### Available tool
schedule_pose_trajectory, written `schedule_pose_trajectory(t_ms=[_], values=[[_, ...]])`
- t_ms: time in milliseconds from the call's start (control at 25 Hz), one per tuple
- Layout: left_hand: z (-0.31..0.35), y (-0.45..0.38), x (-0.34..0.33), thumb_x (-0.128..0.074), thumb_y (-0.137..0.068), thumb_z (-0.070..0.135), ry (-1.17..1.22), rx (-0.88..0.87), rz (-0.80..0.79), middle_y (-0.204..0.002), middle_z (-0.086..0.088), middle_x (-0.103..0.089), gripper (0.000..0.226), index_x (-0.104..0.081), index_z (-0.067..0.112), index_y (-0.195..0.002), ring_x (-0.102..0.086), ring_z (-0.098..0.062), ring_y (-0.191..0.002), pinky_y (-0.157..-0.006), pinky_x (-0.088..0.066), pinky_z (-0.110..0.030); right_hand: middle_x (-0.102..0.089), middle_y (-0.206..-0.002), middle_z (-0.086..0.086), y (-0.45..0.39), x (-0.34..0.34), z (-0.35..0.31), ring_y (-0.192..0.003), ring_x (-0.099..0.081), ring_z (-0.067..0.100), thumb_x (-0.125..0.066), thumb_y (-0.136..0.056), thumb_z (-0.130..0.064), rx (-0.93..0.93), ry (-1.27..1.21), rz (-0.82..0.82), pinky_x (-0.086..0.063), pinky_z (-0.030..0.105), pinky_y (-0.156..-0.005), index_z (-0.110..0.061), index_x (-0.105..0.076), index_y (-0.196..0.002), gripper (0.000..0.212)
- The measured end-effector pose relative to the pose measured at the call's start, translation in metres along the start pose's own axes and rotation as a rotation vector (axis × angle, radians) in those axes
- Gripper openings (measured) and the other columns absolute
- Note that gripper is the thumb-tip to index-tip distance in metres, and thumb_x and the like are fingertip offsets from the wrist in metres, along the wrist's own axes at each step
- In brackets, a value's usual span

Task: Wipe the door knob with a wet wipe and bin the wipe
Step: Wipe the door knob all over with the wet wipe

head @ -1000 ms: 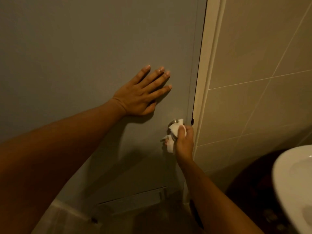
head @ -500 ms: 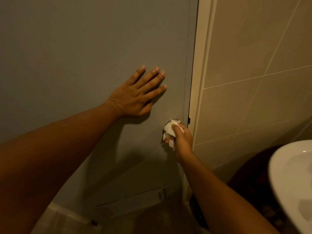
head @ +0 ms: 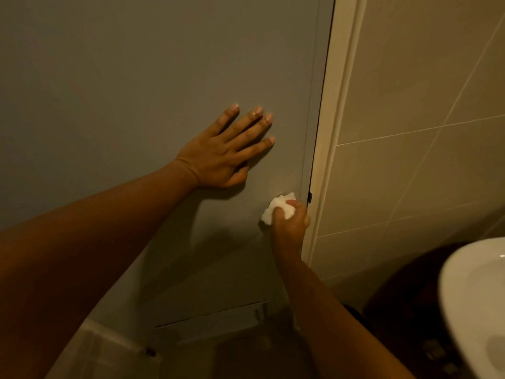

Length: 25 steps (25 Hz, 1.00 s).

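My right hand (head: 290, 224) grips a crumpled white wet wipe (head: 274, 209) wrapped over the door knob, low on the grey door (head: 153, 77) close to its right edge. The knob itself is hidden under the wipe and my fingers. My left hand (head: 226, 151) lies flat on the door, fingers spread, up and to the left of the knob, holding nothing. No bin is in view.
A pale door frame (head: 336, 110) runs down beside the door, with a beige tiled wall (head: 426, 105) to its right. A white basin (head: 475, 305) juts in at the lower right. A vent slot (head: 213, 318) crosses the door's bottom.
My right hand has turned over the knob, so the wipe now covers it fully and the metal no longer shows. My left hand stays flat on the door.
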State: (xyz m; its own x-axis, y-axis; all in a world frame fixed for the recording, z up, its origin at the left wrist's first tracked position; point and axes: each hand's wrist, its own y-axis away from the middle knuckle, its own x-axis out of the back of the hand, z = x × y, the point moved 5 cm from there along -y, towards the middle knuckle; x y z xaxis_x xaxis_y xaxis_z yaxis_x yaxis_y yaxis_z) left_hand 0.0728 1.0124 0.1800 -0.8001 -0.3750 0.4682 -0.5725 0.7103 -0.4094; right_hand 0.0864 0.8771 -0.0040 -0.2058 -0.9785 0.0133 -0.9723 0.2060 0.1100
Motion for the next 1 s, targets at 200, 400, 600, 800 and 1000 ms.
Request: schedule_pose_trajectory(t_ms=[200,400,600,800,1000], values=[[0.000,-0.001,0.001,-0.044,-0.089,0.038,0.003,0.006,-0.005,-0.155,-0.019,-0.034,0.065,-0.036,0.016,-0.150,-0.031,-0.037,-0.145,-0.117,-0.021,-0.055,-0.051,-0.095,-0.017,-0.004,0.012,0.001,-0.072,-0.050,-0.002,-0.059,-0.091,-0.033,0.152,0.322,-0.208,-0.038,0.006,-0.048,-0.018,-0.052,-0.122,0.035],[0.000,0.001,0.001,-0.044,-0.088,0.038,-0.003,0.011,-0.014,-0.156,-0.018,-0.033,0.065,-0.036,0.016,-0.150,-0.030,-0.038,-0.145,-0.117,-0.021,-0.055,-0.063,-0.094,0.004,-0.007,-0.002,0.012,-0.071,-0.064,0.013,-0.063,-0.090,-0.024,-0.352,-0.563,-0.304,-0.060,0.030,-0.063,-0.011,-0.056,-0.124,0.037],[0.001,0.000,-0.001,-0.044,-0.089,0.039,-0.006,-0.001,-0.024,-0.156,-0.019,-0.033,0.065,-0.035,0.016,-0.150,-0.030,-0.038,-0.145,-0.117,-0.020,-0.055,-0.064,-0.094,0.011,0.003,-0.025,0.025,-0.064,-0.064,0.013,-0.064,-0.088,-0.034,-0.769,-1.324,-0.350,-0.055,0.019,-0.056,-0.006,-0.055,-0.123,0.045],[0.002,0.000,-0.001,-0.040,-0.090,0.038,-0.002,-0.002,-0.003,-0.156,-0.019,-0.032,0.065,-0.034,0.016,-0.150,-0.030,-0.038,-0.145,-0.117,-0.020,-0.055,-0.064,-0.090,-0.003,-0.002,0.007,0.005,-0.074,-0.065,0.015,-0.063,-0.091,-0.028,-0.209,-0.326,-0.186,-0.057,0.025,-0.061,-0.019,-0.060,-0.111,0.022],[0.001,0.001,-0.002,-0.040,-0.090,0.039,0.004,0.002,-0.003,-0.157,-0.019,-0.031,0.065,-0.032,0.016,-0.151,-0.028,-0.038,-0.146,-0.117,-0.019,-0.055,-0.052,-0.124,0.009,-0.008,0.008,-0.013,-0.105,-0.058,0.026,-0.055,-0.092,-0.026,0.623,0.917,-0.302,-0.053,0.032,-0.081,-0.021,-0.059,-0.119,0.028]])
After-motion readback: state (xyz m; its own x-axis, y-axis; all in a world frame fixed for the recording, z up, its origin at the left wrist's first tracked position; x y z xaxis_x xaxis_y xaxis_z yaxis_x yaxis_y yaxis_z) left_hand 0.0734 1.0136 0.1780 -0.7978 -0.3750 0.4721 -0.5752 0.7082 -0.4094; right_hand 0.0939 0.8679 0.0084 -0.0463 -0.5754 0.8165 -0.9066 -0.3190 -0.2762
